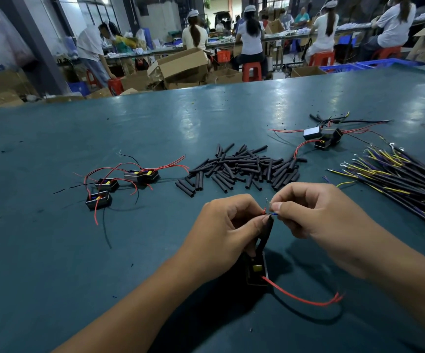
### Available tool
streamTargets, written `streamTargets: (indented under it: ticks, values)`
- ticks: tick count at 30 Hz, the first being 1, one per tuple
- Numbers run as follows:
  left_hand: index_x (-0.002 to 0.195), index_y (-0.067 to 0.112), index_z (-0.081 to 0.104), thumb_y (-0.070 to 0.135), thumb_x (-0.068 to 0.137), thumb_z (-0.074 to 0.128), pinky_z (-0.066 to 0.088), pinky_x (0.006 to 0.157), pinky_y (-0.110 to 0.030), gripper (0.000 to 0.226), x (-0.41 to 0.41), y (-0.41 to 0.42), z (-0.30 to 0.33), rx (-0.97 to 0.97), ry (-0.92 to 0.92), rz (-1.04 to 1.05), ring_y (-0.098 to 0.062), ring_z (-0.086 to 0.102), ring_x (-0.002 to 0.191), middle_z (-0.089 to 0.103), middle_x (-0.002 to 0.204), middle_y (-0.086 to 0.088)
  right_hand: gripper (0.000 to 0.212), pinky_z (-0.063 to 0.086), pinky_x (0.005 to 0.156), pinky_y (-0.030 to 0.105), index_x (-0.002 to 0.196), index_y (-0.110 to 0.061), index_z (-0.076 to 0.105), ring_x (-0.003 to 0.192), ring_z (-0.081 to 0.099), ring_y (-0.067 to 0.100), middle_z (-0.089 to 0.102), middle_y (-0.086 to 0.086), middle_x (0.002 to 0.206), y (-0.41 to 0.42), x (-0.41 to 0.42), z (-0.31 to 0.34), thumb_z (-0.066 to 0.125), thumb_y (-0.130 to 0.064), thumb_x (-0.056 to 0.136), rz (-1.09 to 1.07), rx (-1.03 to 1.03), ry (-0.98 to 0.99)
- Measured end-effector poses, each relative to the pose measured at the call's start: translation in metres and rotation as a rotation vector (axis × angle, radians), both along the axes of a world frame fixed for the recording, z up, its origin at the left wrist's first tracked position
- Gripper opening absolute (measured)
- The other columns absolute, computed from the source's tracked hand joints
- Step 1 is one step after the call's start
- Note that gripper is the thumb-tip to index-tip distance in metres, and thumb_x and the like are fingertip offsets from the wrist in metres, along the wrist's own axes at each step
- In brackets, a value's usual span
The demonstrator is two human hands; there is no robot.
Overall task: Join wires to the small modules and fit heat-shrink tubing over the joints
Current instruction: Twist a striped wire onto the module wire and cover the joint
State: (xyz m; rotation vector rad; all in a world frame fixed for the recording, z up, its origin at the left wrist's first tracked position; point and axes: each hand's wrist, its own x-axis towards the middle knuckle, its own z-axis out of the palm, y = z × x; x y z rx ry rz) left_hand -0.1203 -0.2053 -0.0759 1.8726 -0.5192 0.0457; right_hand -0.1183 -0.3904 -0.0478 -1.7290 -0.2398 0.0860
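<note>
My left hand (228, 229) pinches a black heat-shrink tube (266, 234) and the red wire tip of a small black module (256, 270) that hangs below it, above the table. A red lead (300, 298) trails from the module to the right. My right hand (315, 212) pinches a thin blue wire end (274, 214) against that red tip. Bare strands stick up between my two thumbs.
A heap of black heat-shrink tubes (244, 168) lies beyond my hands. Three modules with red and black leads (119, 183) sit at the left, more modules (323, 137) at the back right. A bundle of black, yellow and purple wires (399, 177) lies at the right.
</note>
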Motion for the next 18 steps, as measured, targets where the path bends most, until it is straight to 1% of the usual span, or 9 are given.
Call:
streamTargets:
  ticks: [3, 5, 9, 11, 13, 16, 18]
  values:
    - [0.083, 0.018, 0.067, 0.023, 0.094, 0.069, 0.047, 0.050, -0.023, 0.012, 0.0001, 0.0000, -0.0011, 0.002, -0.004, 0.003, -0.016, 0.065, 0.052, 0.072, 0.073, -0.010, 0.019, 0.032, 0.043, 0.016, 0.072, -0.010, 0.071, 0.049, 0.040, 0.011, 0.053, -0.001, 0.055, 0.0010, -0.0010, 0.0013, 0.065, -0.001, 0.087, 0.028, 0.028, 0.026]
    - [0.083, 0.017, 0.067, 0.023, 0.094, 0.069, 0.046, 0.050, -0.022, 0.012, 0.0003, -0.0001, -0.0020, -0.006, -0.002, 0.005, -0.016, 0.064, 0.051, 0.072, 0.072, -0.011, 0.018, 0.032, 0.043, 0.016, 0.071, -0.011, 0.073, 0.049, 0.042, 0.011, 0.057, 0.001, 0.057, 0.0009, -0.0021, 0.0027, 0.067, -0.001, 0.085, 0.039, 0.038, 0.031]
    - [0.080, 0.020, 0.067, 0.020, 0.093, 0.071, 0.049, 0.049, -0.026, 0.014, 0.0026, 0.0000, -0.0061, -0.009, 0.014, 0.014, -0.015, 0.064, 0.050, 0.072, 0.070, -0.010, 0.014, 0.033, 0.045, 0.016, 0.073, -0.010, 0.075, 0.054, 0.043, 0.014, 0.062, 0.008, 0.062, 0.0007, -0.0027, 0.0029, 0.071, -0.002, 0.083, 0.033, 0.058, 0.039]
    - [0.077, 0.025, 0.067, 0.021, 0.092, 0.073, 0.050, 0.049, -0.029, 0.016, 0.0037, -0.0002, -0.0075, -0.008, 0.017, 0.015, -0.014, 0.064, 0.049, 0.071, 0.068, -0.007, 0.011, 0.034, 0.045, 0.016, 0.073, -0.009, 0.074, 0.054, 0.044, 0.015, 0.063, 0.012, 0.065, 0.0002, -0.0027, 0.0033, 0.072, -0.003, 0.082, 0.037, 0.065, 0.038]
    - [0.077, 0.026, 0.067, 0.023, 0.091, 0.074, 0.049, 0.049, -0.029, 0.017, 0.0038, -0.0001, -0.0078, -0.007, 0.016, 0.016, -0.013, 0.063, 0.048, 0.070, 0.065, -0.006, 0.009, 0.035, 0.045, 0.017, 0.072, -0.008, 0.073, 0.054, 0.044, 0.015, 0.063, 0.014, 0.066, -0.0003, -0.0023, 0.0039, 0.073, -0.004, 0.080, 0.035, 0.075, 0.042]
    - [0.078, 0.026, 0.068, 0.026, 0.091, 0.073, 0.048, 0.049, -0.027, 0.014, 0.0028, 0.0008, -0.0067, 0.019, 0.015, 0.012, -0.011, 0.063, 0.049, 0.069, 0.062, -0.003, 0.012, 0.033, 0.043, 0.017, 0.070, -0.005, 0.072, 0.052, 0.042, 0.014, 0.059, 0.010, 0.061, -0.0006, -0.0015, 0.0031, 0.070, 0.002, 0.080, 0.025, 0.094, 0.055]
    - [0.080, 0.023, 0.068, 0.025, 0.091, 0.073, 0.049, 0.049, -0.028, 0.012, 0.0017, 0.0019, -0.0053, 0.037, 0.019, 0.005, -0.011, 0.064, 0.050, 0.069, 0.062, -0.001, 0.017, 0.032, 0.042, 0.016, 0.069, -0.005, 0.072, 0.050, 0.041, 0.012, 0.056, 0.005, 0.056, 0.0010, -0.0010, 0.0019, 0.067, 0.006, 0.081, 0.020, 0.094, 0.063]
